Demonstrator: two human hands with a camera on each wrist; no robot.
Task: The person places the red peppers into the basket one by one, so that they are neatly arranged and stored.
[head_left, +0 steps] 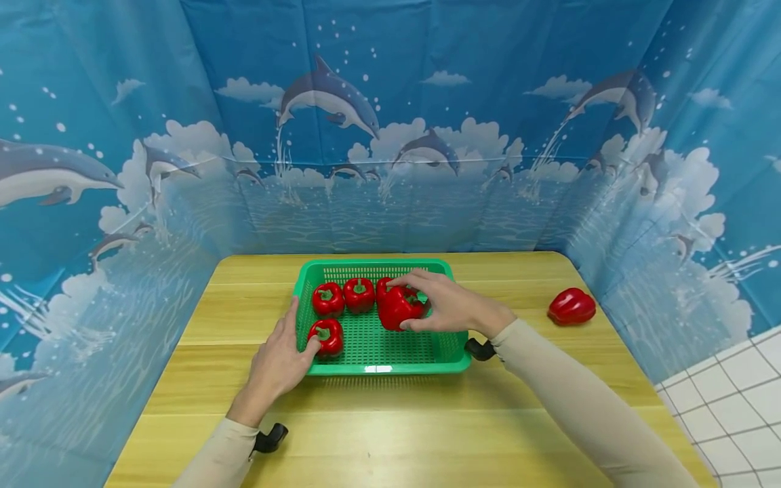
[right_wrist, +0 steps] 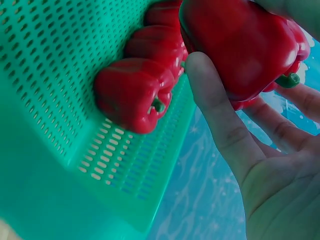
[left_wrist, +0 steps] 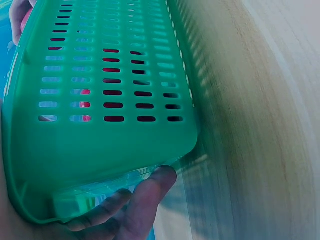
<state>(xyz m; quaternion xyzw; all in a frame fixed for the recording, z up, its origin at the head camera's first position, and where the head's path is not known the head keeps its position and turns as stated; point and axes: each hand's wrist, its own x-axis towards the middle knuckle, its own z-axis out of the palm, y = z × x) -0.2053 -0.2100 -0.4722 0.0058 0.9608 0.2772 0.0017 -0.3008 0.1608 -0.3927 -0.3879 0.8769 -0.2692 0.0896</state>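
A green plastic basket (head_left: 348,369) with slotted walls sits on the table, with red bell peppers inside. Along its back wall stand a left pepper (head_left: 327,299), a middle one (head_left: 358,295) and a third one (head_left: 382,287), partly hidden. Another pepper (head_left: 330,341) is at the front left. My right hand (head_left: 454,306) grips a red bell pepper (right_wrist: 240,47) between thumb and fingers, above the right part of the basket. My left hand (head_left: 277,359) holds the basket's left corner, thumb at the rim and fingers (left_wrist: 142,205) along the outer wall.
One more red bell pepper (head_left: 571,307) lies on its side at the table's right. The wooden table (head_left: 366,434) ends against a blue dolphin-print curtain (head_left: 390,203) at the back and sides. White tiles (head_left: 732,400) show at the lower right.
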